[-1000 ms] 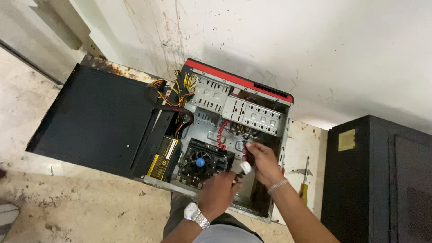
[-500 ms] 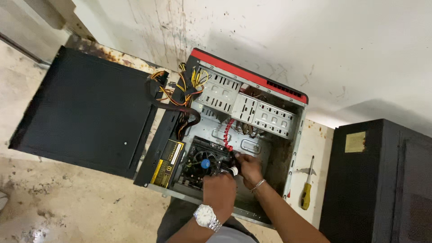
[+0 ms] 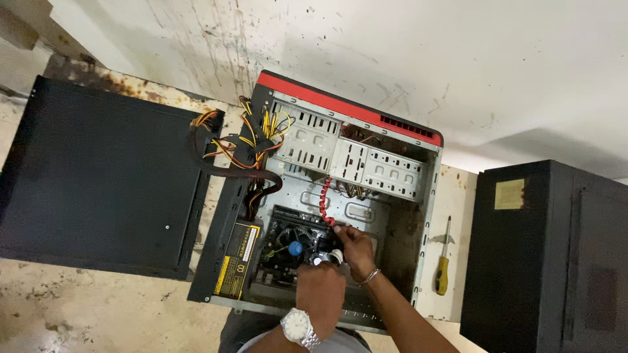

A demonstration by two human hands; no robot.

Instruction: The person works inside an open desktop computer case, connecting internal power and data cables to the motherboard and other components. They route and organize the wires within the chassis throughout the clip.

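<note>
**A:** Head view, looking straight down. Biggest stuff first: a stained whitish wall (image 3: 392, 59) along the top, then a worn, rust-spotted pale table (image 3: 458, 196) over a grubby floor (image 3: 78, 314). A big black side panel (image 3: 98, 183) lies flat on the left, and a second black tower (image 3: 549, 261) stands on the right.

**B:** And the open one?

**A:** The open computer case (image 3: 428, 189) with the red front edge lies on its side in the middle, with a bundle of yellow and orange cables (image 3: 252, 140) spilling over its left edge. A yellow-handled screwdriver (image 3: 443, 271) lies just beside it on the right.

**B:** Hands?

**A:** Both are down in the case over the motherboard (image 3: 288, 245), next to the fan with the blue hub (image 3: 296, 248). The left hand (image 3: 320, 294), watch on the wrist, is curled around something small and pale; can't tell what. The right hand (image 3: 356, 248) has its fingers bunched, tips pressed near the end of the red cable (image 3: 324, 199).

**B:** Changed from a moment ago?

**A:** The camera's shifted closer. The hands stayed on about the same spot.
</note>
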